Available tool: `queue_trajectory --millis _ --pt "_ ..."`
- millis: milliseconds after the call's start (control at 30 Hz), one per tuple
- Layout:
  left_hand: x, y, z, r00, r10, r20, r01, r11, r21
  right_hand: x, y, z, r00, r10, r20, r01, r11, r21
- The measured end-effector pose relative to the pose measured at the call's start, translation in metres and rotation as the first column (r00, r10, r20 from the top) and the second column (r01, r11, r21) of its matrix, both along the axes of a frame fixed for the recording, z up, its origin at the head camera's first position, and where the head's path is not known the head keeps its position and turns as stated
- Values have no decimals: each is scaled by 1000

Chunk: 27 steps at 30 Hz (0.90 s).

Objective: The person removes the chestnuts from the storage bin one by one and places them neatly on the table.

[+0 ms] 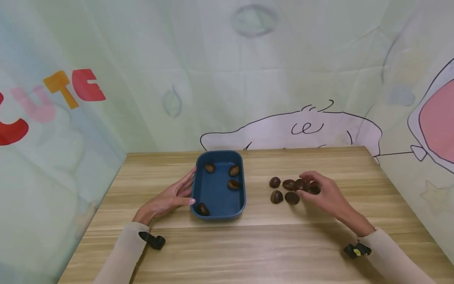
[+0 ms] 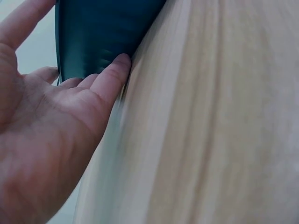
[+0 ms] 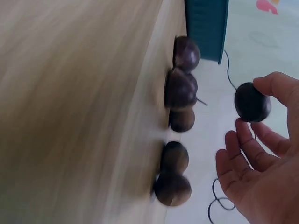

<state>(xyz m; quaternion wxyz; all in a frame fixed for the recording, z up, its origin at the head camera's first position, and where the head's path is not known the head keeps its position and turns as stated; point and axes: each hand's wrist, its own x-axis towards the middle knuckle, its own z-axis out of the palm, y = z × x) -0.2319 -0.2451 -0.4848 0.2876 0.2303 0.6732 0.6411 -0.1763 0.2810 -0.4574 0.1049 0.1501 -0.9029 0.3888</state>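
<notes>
A blue rectangular tray (image 1: 218, 201) stands on the table with several brown chestnuts in it, one of them a chestnut (image 1: 203, 209) in the near left corner. My left hand (image 1: 170, 199) rests against the tray's left side, its fingers fairly straight along the wall, as the left wrist view also shows. To the right of the tray, my right hand (image 1: 324, 195) pinches a dark chestnut (image 3: 252, 101) between thumb and fingertips, raised above the table. Several more chestnuts, among them a chestnut (image 1: 276, 197) at the near left, lie grouped under and beside that hand.
The wood-grain table (image 1: 227, 252) reaches back to a printed cloth backdrop (image 1: 213, 79) with cartoon drawings and letters. Dark wrist straps (image 1: 152, 240) sit over both light sleeves.
</notes>
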Motion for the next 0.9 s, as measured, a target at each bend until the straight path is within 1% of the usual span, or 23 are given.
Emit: queue_trajectory --millis 167,267,567,767,900 --pt "0 0 -1 1000 4 0 -4 1000 -1 3 13 -2 999 -32 36 31 999 12" --pt "1 0 0 1000 3 -2 -3 1000 -5 6 19 -3 999 -36 37 36 999 8" --pt "2 0 1 1000 5 2 -5 1000 -4 12 33 -11 999 -3 32 3 1000 12" --pt "2 -1 0 1000 11 2 -11 1000 -9 14 38 -16 1000 3 -17 -1 997 83" --pt "1 0 -1 1000 9 2 -9 1000 -6 16 38 -15 1000 -9 -3 10 987 158"
